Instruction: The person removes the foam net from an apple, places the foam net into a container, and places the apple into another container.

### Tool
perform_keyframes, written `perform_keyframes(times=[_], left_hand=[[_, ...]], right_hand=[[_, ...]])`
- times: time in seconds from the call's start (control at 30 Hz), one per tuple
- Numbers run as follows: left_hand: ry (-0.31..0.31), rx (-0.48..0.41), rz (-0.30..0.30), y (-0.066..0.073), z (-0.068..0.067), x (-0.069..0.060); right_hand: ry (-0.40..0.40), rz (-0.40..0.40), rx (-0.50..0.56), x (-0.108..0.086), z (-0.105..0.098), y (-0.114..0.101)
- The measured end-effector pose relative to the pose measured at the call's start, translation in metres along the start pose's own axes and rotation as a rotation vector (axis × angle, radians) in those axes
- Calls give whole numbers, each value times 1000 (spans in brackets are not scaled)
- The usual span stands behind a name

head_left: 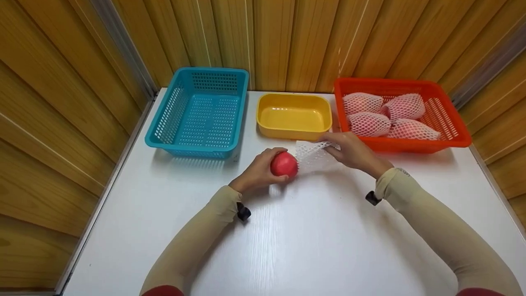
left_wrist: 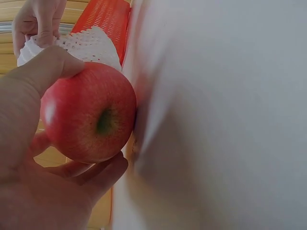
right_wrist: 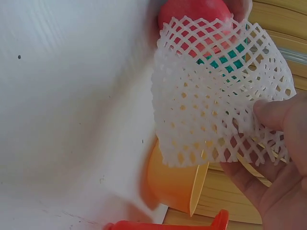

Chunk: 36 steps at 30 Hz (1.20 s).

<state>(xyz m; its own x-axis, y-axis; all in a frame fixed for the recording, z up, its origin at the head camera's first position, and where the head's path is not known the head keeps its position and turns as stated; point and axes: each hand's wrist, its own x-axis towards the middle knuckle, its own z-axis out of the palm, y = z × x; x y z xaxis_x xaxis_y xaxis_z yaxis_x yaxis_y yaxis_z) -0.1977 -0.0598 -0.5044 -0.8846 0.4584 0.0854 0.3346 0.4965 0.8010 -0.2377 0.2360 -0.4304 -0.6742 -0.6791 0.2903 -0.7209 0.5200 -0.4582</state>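
Observation:
A red apple (head_left: 284,165) is gripped in the left hand (head_left: 259,169), just above the white table. In the left wrist view the thumb and fingers curl round the apple (left_wrist: 91,112), its stem hollow facing the camera. The right hand (head_left: 352,152) pinches a white foam net (head_left: 314,153) between thumb and fingers. In the right wrist view the net (right_wrist: 206,96) spreads out from the right hand (right_wrist: 283,158), its far edge over part of the apple (right_wrist: 194,12). Whether that edge touches the apple, I cannot tell.
A blue-green basket (head_left: 209,119) stands at the back left, holding nothing. A yellow container (head_left: 294,131) stands behind the hands. At the back right, a red-orange basket (head_left: 446,123) holds several fruits in foam nets (head_left: 404,107). Wooden walls (head_left: 271,45) stand behind and beside the table.

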Motion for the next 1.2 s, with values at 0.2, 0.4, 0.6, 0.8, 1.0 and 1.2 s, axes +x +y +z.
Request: perform_keyframes(times=[0.2, 0.4, 0.6, 0.8, 1.0, 1.2], left_hand=[[2, 12, -23, 1, 0, -3], [11, 15, -10, -1, 0, -3], [10, 9, 20, -2, 0, -2], [12, -10, 10, -2, 0, -1], [14, -23, 9, -3, 0, -1], [21, -16, 24, -4, 0, 1]], right_hand=[[46, 117, -7, 7, -9, -2], [76, 167, -37, 13, -14, -3], [55, 108, -63, 17, -17, -3], [34, 8, -74, 23, -21, 1], [37, 26, -103, 35, -25, -2], [-4, 117, -71, 49, -30, -3]])
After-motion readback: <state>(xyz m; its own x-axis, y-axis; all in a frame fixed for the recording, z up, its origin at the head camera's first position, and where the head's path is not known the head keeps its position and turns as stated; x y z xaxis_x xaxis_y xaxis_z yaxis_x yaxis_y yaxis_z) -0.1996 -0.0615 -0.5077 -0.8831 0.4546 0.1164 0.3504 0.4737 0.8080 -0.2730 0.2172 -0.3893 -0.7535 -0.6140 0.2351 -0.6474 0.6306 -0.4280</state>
